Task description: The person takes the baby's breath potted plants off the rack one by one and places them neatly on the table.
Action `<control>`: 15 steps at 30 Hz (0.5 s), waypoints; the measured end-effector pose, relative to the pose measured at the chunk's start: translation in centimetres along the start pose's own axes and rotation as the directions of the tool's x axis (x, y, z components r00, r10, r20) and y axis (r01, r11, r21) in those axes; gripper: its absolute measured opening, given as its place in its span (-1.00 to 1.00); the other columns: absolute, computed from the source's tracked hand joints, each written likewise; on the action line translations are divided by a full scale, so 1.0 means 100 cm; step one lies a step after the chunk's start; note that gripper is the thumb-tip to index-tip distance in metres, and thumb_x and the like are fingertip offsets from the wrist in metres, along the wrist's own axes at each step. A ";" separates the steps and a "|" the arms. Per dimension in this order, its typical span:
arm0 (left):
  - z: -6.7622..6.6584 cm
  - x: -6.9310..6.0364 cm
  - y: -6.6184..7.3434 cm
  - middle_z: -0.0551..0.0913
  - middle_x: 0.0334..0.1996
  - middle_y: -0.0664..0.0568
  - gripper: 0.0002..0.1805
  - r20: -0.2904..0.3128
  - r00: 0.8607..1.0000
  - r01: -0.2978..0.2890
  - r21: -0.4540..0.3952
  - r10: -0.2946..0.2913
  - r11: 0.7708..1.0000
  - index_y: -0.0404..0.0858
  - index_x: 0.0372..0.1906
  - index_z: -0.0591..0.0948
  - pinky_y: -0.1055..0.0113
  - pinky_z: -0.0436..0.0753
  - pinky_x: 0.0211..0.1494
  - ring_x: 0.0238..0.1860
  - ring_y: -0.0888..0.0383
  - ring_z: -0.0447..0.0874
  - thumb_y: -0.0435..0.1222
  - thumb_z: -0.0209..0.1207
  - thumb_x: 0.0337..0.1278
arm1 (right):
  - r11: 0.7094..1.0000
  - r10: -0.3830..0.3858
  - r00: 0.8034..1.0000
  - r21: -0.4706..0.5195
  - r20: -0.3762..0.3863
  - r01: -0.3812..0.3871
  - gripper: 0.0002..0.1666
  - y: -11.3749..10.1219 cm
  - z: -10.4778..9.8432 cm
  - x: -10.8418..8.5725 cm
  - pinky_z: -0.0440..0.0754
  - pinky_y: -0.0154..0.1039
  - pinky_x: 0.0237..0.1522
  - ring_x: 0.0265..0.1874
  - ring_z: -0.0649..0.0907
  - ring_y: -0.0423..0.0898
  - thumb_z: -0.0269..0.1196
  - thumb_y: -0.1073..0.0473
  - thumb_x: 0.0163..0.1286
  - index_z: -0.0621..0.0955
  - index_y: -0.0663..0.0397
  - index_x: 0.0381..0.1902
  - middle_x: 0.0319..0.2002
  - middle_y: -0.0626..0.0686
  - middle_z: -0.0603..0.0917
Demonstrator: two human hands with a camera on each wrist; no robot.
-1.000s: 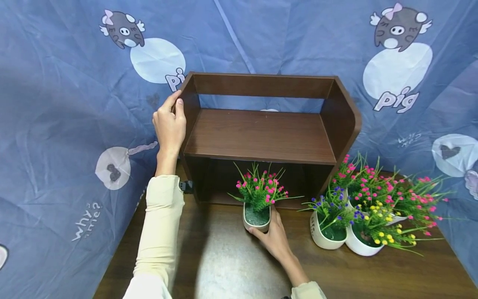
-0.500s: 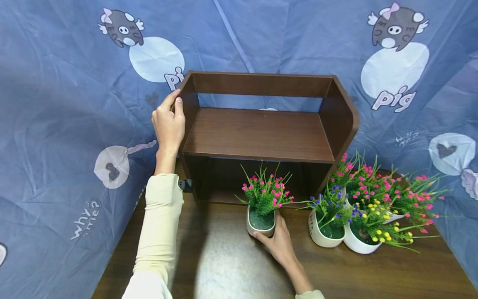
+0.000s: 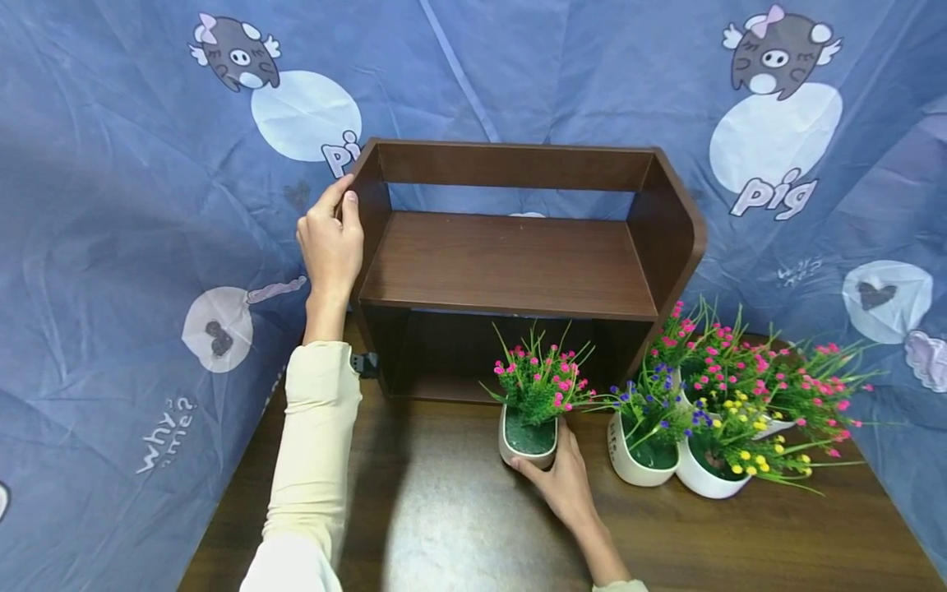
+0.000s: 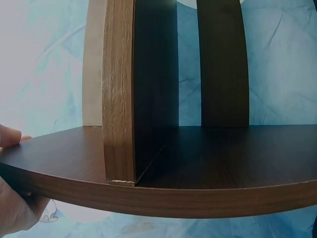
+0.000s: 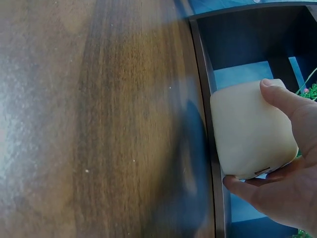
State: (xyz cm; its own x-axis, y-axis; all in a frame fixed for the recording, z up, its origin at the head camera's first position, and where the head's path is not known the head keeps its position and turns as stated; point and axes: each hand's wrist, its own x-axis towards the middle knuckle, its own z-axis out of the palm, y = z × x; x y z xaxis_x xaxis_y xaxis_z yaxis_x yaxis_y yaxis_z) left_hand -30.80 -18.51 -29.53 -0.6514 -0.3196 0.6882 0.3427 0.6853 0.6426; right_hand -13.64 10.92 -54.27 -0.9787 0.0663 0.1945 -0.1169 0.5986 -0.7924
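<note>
A dark brown two-tier wooden shelf (image 3: 510, 267) stands on the table. My left hand (image 3: 330, 242) grips the upper edge of its left side panel (image 4: 163, 202), thumb on one face and fingers on the other. In front of the lower compartment, my right hand (image 3: 564, 485) holds a potted artificial plant with pink flowers (image 3: 540, 382) by its white pot (image 5: 252, 129). Thumb and fingers lie on opposite sides of the pot in the right wrist view. The plant is upright; whether the pot touches the table is hard to tell.
Several more potted flowers cluster right of the shelf, among them a blue-flowered plant (image 3: 654, 411) and a yellow-flowered plant (image 3: 728, 444). A blue patterned cloth (image 3: 466, 66) hangs behind. The brown tabletop (image 3: 444, 510) extends toward me.
My right hand has moved the pink-flowered plant to the right and slightly toward me, nearer the other pots. The left hand keeps its grip on the shelf. The head view has shifted slightly.
</note>
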 end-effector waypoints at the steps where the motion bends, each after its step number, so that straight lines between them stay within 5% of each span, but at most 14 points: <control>1: 0.000 0.000 0.000 0.64 -0.03 0.03 -0.67 0.002 1.000 0.000 0.000 0.000 1.000 -0.15 0.06 0.63 0.14 0.46 -0.05 -0.10 0.02 0.62 -0.20 0.00 0.31 | 1.000 0.001 1.000 -0.002 -0.004 -0.001 0.19 0.000 -0.001 -0.001 0.30 0.10 0.14 0.14 0.39 0.26 0.49 -0.03 -0.08 0.13 0.39 0.35 0.18 0.40 0.35; 15: 0.001 -0.001 0.000 0.65 -0.06 0.01 -0.67 -0.007 1.000 -0.001 -0.011 0.000 1.000 -0.14 0.06 0.63 0.11 0.46 -0.10 -0.29 -0.01 0.60 -0.19 -0.01 0.31 | 0.999 0.054 0.998 0.003 -0.014 -0.054 0.23 -0.001 -0.009 -0.012 0.28 0.10 0.15 0.18 0.35 0.24 0.49 -0.04 -0.09 0.10 0.37 0.38 0.23 0.38 0.30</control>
State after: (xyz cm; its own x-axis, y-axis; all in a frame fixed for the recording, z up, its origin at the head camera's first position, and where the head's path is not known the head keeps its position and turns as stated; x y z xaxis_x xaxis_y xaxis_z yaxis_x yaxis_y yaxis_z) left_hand -30.81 -18.46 -29.61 -0.6463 -0.3241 0.6909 0.3505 0.6781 0.6460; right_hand -12.30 11.49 -53.92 -0.9810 0.1098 0.1598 -0.0647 0.5915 -0.8037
